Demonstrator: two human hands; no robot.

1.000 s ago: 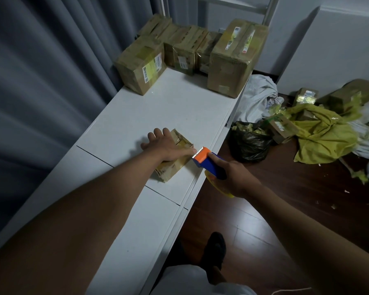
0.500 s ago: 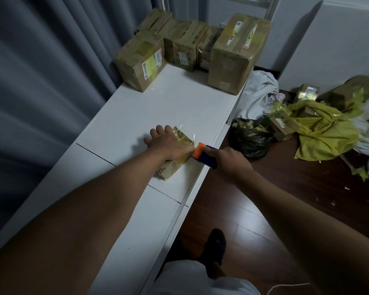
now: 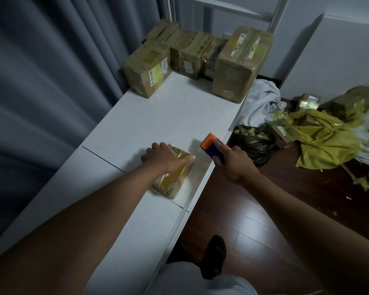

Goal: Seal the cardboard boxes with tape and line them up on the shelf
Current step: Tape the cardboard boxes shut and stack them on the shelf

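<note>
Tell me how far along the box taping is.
Done: several taped boxes stand at the shelf's far end. In hand: left hand presses the small box; right hand holds the tape dispenser. Left: more boxes on the floor.

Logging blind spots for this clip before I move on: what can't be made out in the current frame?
- Small box, head view: its top seam is covered by the left hand, so the sealing can't be judged.
- Tape dispenser: the roll is hidden under the right hand.
- Labels on the far boxes: too small to read.
- Shelf frame: cut off by the top edge.
</note>
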